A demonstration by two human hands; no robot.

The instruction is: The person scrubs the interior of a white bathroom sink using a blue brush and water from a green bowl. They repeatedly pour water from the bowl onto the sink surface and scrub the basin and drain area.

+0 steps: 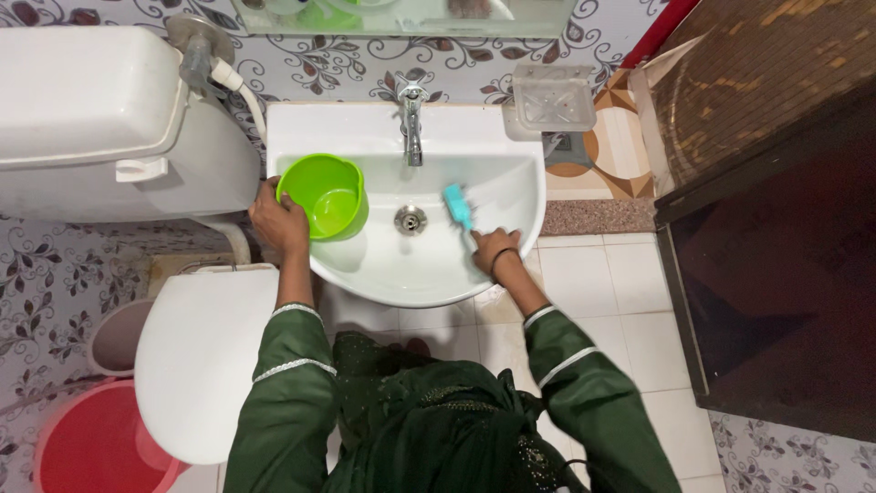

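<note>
Left hand (pixel 278 219) grips green mug (pixel 325 195) at sink (pixel 511 265) left rim, frame centre; right hand (pixel 495 248) holds teal brush (pixel 457 206), long axis angled up-left toward drain (pixel 411 219).
</note>
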